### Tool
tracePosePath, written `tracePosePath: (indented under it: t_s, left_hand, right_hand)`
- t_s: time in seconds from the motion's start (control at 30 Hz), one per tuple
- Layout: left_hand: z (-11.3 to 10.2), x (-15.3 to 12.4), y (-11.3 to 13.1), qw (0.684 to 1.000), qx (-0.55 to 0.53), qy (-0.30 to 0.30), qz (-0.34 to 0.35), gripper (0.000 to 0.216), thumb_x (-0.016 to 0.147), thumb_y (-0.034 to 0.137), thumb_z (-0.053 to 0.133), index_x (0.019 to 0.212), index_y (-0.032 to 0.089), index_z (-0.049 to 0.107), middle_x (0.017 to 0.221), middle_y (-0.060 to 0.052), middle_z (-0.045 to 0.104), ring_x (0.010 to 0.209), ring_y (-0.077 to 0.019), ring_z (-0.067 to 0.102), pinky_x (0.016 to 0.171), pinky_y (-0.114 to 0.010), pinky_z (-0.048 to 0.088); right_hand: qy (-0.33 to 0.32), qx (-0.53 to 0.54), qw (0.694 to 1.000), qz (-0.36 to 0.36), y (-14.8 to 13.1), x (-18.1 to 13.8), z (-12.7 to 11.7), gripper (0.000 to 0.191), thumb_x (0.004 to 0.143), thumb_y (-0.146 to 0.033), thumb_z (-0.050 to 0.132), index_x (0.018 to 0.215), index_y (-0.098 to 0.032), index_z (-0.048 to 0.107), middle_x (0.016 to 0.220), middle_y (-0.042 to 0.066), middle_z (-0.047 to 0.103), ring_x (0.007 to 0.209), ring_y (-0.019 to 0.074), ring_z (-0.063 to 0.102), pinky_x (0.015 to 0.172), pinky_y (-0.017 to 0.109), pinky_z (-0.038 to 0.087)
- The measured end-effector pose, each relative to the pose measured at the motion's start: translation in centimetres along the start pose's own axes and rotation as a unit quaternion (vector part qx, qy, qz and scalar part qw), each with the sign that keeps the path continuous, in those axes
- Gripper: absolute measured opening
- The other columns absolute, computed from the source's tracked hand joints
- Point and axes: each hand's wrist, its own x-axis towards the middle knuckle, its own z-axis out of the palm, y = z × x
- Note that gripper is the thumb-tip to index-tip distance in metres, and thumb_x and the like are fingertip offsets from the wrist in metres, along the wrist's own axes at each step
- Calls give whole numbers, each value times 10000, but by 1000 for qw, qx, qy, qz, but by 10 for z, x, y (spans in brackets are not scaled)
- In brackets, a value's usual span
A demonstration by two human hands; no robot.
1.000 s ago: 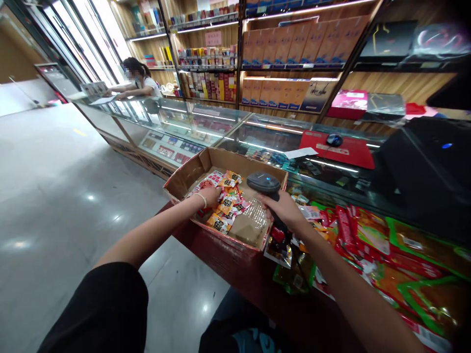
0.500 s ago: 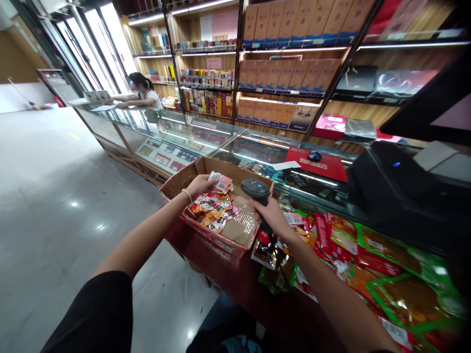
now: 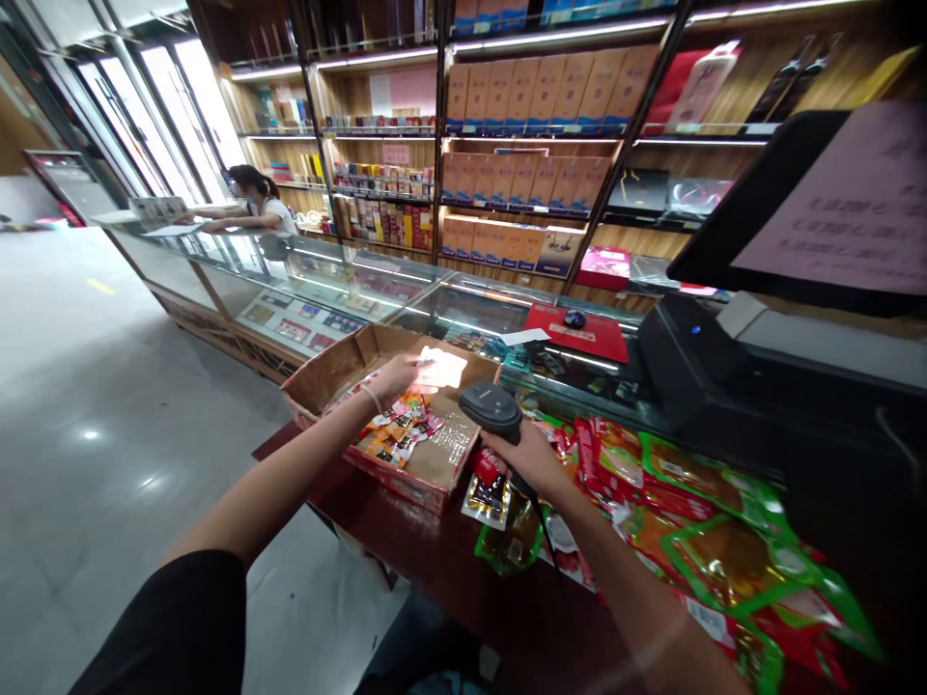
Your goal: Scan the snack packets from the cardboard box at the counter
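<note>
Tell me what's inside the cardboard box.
Inside the cardboard box lie small colourful packets, with bare cardboard on the right. The left forearm covers part of its left side; whatever lies beneath is hidden.

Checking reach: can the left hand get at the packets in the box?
Probably yes: the box is open and the packets lie near the left hand, though it holds a bright item.

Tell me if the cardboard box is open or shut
Open: nothing covers the top of the cardboard box, and small packets show inside it.
</note>
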Motion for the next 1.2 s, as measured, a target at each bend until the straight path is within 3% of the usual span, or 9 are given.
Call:
tracePosePath:
  t_s: [0.13, 0.4, 0.6, 0.77, 0.87, 0.97, 1.1, 1.2]
  left_hand:
    - [25, 2, 0, 1000, 29, -9, -6, 415, 699, 340, 804, 1010, 98, 673, 942, -138, 739, 875, -243, 714, 781, -337, 586]
    - [93, 16, -11, 993, 85, -68, -41, 215, 818, 188, 657, 1019, 117, 631, 878, -92, 737, 764, -176, 723, 708, -263, 592]
    - [159, 37, -39, 959, 236, -144, -61, 314, 814, 131, 613, 1127, 148, 584, 846, -71, 728, 711, -188, 720, 596, -249, 572]
    - [194, 57, -65, 923, 323, -202, -54, 495, 827, 173, 608, 1312, 129, 515, 931, -106, 740, 823, -221, 722, 686, -295, 578]
    - [198, 61, -70, 885, 415, -207, 51, 532, 817, 190, 616, 1334, 119, 518, 1112, -136, 709, 1002, -232, 685, 835, -309, 548]
    - [192, 56, -64, 852, 458, -218, 126, 437, 844, 227, 576, 1271, 135, 586, 1168, -114, 693, 1053, -209, 663, 919, -297, 506]
    - [167, 41, -49, 857, 436, -200, 186, 340, 859, 271, 547, 1163, 173, 663, 1157, -65, 701, 1016, -181, 664, 921, -285, 498]
    - [133, 30, -37, 874, 410, -155, 210, 321, 855, 298, 555, 1126, 180, 681, 1119, -54, 713, 993, -175, 661, 923, -292, 493]
  right_hand:
    - [15, 21, 1000, 17, 11, -13, -17, 257, 800, -418, 652, 694, -212, 539, 409, -32, 529, 325, 126, 469, 361, 241, 375]
    - [109, 80, 989, 52, 44, -49, -74, 360, 773, -505, 677, 613, -210, 545, 390, -11, 525, 332, 126, 467, 362, 247, 391]
    - [174, 158, 969, 69, 69, -81, -108, 366, 733, -521, 715, 682, -189, 569, 455, -27, 548, 343, 113, 461, 336, 236, 393]
    - [194, 167, 963, 84, 71, -99, -121, 374, 737, -512, 713, 653, -188, 547, 427, -27, 529, 342, 107, 462, 348, 224, 385]
    - [200, 169, 961, 88, 70, -104, -123, 369, 733, -506, 715, 654, -193, 537, 428, -29, 526, 345, 107, 461, 354, 225, 383]
    - [202, 171, 961, 86, 68, -102, -122, 355, 714, -499, 727, 677, -200, 539, 458, -31, 539, 360, 114, 473, 352, 230, 386]
    - [174, 149, 970, 82, 62, -93, -114, 345, 726, -507, 710, 686, -203, 553, 443, -30, 534, 349, 121, 471, 348, 239, 385]
    - [141, 127, 979, 74, 53, -80, -102, 357, 740, -526, 691, 679, -199, 562, 413, -23, 527, 334, 124, 461, 347, 245, 386]
